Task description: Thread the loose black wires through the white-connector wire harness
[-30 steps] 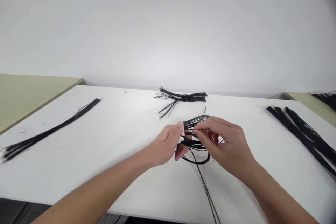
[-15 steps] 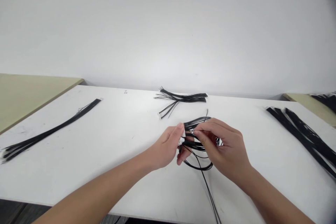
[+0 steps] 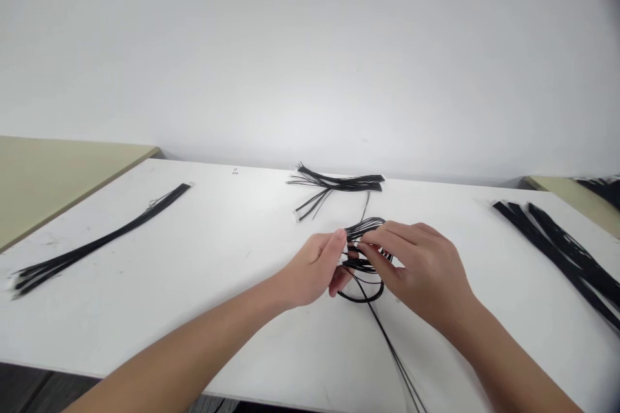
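Both my hands meet over the middle of the white table (image 3: 232,284). My left hand (image 3: 312,271) pinches a coil of thin black wires (image 3: 362,295) between thumb and fingers. My right hand (image 3: 421,271) grips the same coil from the right, fingers curled around the strands. Part of the coil is hidden behind my fingers. A loose tail of the wires (image 3: 392,352) runs from the coil toward the table's near edge.
A tied bundle of black wires (image 3: 336,182) lies at the back centre. A long straight bundle (image 3: 97,242) stretches along the left side. More long black wire bundles (image 3: 557,248) lie at the right. Olive-topped tables (image 3: 43,171) stand on either side.
The coil has become tighter and sits lower between my hands. My right hand's fingers have shifted along the strands. The view has tilted slightly.
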{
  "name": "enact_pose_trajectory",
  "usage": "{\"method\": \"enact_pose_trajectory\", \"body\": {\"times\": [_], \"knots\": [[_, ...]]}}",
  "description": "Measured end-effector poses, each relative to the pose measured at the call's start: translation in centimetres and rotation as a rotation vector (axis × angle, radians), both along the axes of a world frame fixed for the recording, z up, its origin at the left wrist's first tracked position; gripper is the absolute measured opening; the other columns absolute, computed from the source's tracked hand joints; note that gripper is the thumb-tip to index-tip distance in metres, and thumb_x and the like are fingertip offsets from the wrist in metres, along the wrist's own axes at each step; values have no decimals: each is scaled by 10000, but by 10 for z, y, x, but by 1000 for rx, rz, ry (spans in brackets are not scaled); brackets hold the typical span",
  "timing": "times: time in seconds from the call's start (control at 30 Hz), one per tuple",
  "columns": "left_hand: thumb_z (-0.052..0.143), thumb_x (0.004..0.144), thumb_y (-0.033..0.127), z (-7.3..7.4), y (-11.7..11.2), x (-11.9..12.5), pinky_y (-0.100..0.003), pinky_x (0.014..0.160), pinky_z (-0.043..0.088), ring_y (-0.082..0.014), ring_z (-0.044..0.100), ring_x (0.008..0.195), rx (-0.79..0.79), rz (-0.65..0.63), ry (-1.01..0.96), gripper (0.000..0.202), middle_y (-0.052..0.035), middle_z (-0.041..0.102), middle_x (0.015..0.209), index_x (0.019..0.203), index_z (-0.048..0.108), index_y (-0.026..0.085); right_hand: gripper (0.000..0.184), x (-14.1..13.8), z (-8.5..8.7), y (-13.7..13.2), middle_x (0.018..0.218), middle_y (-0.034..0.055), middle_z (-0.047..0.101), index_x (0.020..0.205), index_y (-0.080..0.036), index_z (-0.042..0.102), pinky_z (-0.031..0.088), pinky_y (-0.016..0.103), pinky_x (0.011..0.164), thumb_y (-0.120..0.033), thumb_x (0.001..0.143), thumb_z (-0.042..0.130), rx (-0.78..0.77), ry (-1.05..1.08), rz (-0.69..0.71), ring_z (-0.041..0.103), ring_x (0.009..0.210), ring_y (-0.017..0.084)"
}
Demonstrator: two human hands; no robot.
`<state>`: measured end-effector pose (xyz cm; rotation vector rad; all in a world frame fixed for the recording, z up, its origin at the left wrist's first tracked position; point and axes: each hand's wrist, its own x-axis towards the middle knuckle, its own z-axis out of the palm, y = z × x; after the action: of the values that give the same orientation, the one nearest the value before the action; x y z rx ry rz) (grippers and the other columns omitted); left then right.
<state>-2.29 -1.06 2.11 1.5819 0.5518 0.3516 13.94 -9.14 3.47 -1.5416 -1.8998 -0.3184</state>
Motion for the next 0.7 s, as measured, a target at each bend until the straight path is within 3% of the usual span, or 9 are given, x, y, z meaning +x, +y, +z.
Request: {"method": "enact_pose_trajectory", "body": {"times": [0.17,0.3,0.7], "knots": [[148,970,450,9,2,-1,-244,594,364,-100,401,467,-12,-50,50,577,6,451,433,528,398,175,110,-1,0,1,718,-39,629,812,-192,583,345,271,638,-109,863,531,-73,114,92,529,609,79],[114,979,391,18,3,-1,-242,648,372,-102,414,488,12,-88,35,631,-14,452,428,467,409,170,135,-8,-1,1,709,-41,610,807,-188,545,317,291,655,-83,874,494,-37,172,123,526,616,79],[97,978,415,14,4,-2,-247,626,342,-99,420,482,-27,-118,27,658,-22,468,426,464,420,162,155,-13,-6,3,723,-32,611,831,-190,530,294,304,645,-38,850,502,51,232,126,530,616,82]]}}
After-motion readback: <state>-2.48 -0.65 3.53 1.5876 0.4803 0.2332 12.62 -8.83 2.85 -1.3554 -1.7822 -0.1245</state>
